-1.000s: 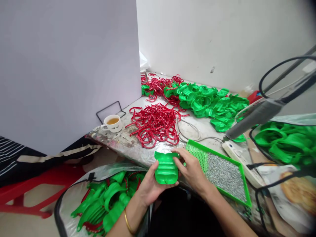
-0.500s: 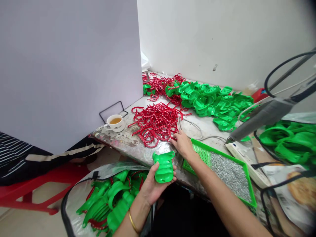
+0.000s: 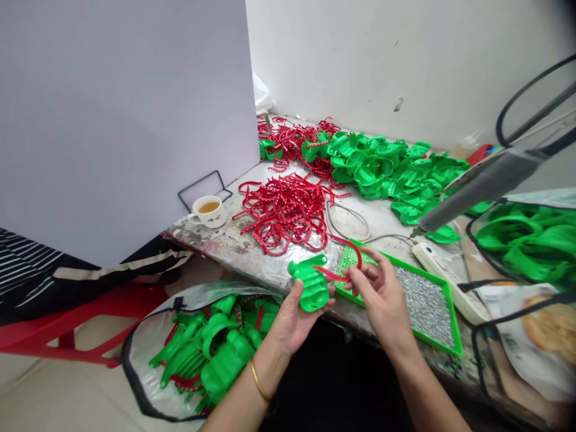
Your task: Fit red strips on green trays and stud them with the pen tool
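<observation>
My left hand [image 3: 294,321] grips a ribbed green plastic piece [image 3: 312,284] from below, just off the table's front edge. My right hand [image 3: 382,292] pinches a curved red studded strip [image 3: 345,259] and holds one end against the green piece. Both hands hover in front of a green tray [image 3: 450,312] filled with small silvery screws. A loose heap of the same red strips [image 3: 288,211] lies on the table [image 3: 243,255] behind my hands.
A big pile of green pieces [image 3: 387,174] covers the back of the table; more red strips [image 3: 292,141] lie in the corner. A teacup [image 3: 207,211] stands at the left edge. A bag of assembled green parts [image 3: 211,351] sits below. A powered screwdriver [image 3: 481,189] hangs at right, above a power strip [image 3: 445,270].
My right hand reached to the red heap, took one strip and brought it back to the green piece. My left hand kept hold of the green piece and tilted it slightly.
</observation>
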A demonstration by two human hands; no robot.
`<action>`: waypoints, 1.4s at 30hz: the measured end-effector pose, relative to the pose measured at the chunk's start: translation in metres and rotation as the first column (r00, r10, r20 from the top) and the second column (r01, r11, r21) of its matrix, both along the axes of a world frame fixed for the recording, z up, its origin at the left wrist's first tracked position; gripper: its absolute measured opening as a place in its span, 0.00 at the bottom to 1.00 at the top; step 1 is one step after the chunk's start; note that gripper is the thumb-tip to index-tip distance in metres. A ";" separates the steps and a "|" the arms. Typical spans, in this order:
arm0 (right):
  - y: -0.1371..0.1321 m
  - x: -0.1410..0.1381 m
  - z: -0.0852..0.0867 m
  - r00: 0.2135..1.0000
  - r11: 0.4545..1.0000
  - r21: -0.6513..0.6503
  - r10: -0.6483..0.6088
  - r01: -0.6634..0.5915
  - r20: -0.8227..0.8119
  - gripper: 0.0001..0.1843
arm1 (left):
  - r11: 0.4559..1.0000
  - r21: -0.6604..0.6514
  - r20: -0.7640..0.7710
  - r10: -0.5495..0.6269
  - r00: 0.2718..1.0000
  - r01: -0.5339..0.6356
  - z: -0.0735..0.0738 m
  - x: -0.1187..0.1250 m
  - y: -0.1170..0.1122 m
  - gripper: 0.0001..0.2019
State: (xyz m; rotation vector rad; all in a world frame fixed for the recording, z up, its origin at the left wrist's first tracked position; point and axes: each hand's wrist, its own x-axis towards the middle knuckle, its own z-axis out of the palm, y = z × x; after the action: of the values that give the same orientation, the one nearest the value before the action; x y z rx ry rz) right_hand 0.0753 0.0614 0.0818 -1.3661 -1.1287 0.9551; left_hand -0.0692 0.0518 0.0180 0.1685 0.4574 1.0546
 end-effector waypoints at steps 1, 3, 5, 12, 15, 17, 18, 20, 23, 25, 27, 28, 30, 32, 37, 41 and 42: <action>-0.009 -0.002 -0.002 1.000 0.999 -0.026 0.025 -0.025 0.017 0.27 | 1.000 0.012 0.020 -0.004 1.000 0.003 0.001 0.004 -0.001 0.23; -0.021 -0.005 -0.008 0.984 0.997 -0.069 0.049 -0.038 0.170 0.23 | 0.999 0.041 0.062 -0.013 0.998 0.010 0.002 0.010 -0.003 0.23; -0.028 -0.005 -0.012 0.906 0.997 -0.077 0.038 -0.005 0.422 0.20 | 0.998 0.055 0.095 -0.023 0.995 0.017 0.004 0.015 -0.005 0.24; -0.025 0.012 0.000 0.680 0.996 0.082 -0.074 0.021 0.729 0.14 | 0.999 0.017 0.030 -0.046 0.999 0.045 0.012 0.019 -0.015 0.22; -0.019 0.021 0.007 0.675 0.996 0.084 -0.035 -0.040 0.737 0.10 | 0.996 0.055 -0.023 -0.065 0.998 0.066 0.013 0.022 -0.019 0.22; -0.017 0.028 0.010 0.674 0.996 0.049 0.011 -0.071 0.739 0.07 | 0.993 0.086 -0.045 -0.074 0.996 0.077 0.013 0.026 -0.021 0.22; -0.017 0.031 0.011 0.680 0.997 0.029 0.031 -0.077 0.732 0.06 | 0.992 0.099 -0.050 -0.079 0.996 0.083 0.013 0.028 -0.022 0.23; -0.019 0.037 0.012 0.701 0.998 -0.002 0.046 -0.063 0.711 0.05 | 0.987 0.133 -0.061 -0.085 0.994 0.093 0.014 0.032 -0.023 0.24; -0.025 0.043 0.012 0.764 0.999 -0.034 0.030 -0.011 0.645 0.06 | 0.979 0.179 -0.105 -0.081 0.991 0.099 0.014 0.037 -0.025 0.29; -0.031 0.045 0.010 0.826 0.997 -0.076 0.030 0.016 0.562 0.07 | 0.978 0.187 -0.142 -0.063 0.988 0.089 0.014 0.040 -0.027 0.31; -0.036 0.045 0.005 0.890 0.990 -0.142 0.051 0.015 0.454 0.08 | 0.980 0.183 -0.170 -0.052 0.984 0.083 0.013 0.043 -0.029 0.33; -0.038 0.045 0.002 0.914 0.985 -0.172 0.059 0.012 0.401 0.09 | 0.980 0.182 -0.180 -0.050 0.982 0.083 0.013 0.044 -0.030 0.34; -0.040 0.044 -0.005 0.948 0.976 -0.219 0.064 0.007 0.313 0.10 | 0.978 0.193 -0.189 -0.045 0.981 0.083 0.013 0.046 -0.032 0.33; -0.041 0.044 -0.012 0.962 0.970 -0.244 0.057 0.010 0.266 0.11 | 0.973 0.218 -0.187 -0.032 0.982 0.073 0.014 0.048 -0.033 0.33; -0.041 0.047 -0.025 0.970 0.963 -0.267 0.045 0.021 0.239 0.12 | 0.965 0.255 -0.190 -0.005 0.982 0.054 0.019 0.050 -0.034 0.35; -0.042 0.048 -0.029 0.976 0.961 -0.276 0.054 0.006 0.210 0.14 | 0.964 0.259 -0.193 -0.013 0.981 0.063 0.023 0.050 -0.034 0.35; -0.042 0.048 -0.029 0.977 0.960 -0.281 0.057 0.003 0.207 0.14 | 0.963 0.261 -0.191 -0.016 0.981 0.067 0.023 0.050 -0.033 0.34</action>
State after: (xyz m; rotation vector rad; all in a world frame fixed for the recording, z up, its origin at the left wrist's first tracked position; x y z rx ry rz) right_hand 0.1233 0.0194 0.0532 -1.7193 -1.2072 1.0360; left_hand -0.0194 0.0185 0.0414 0.5183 0.4782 1.0608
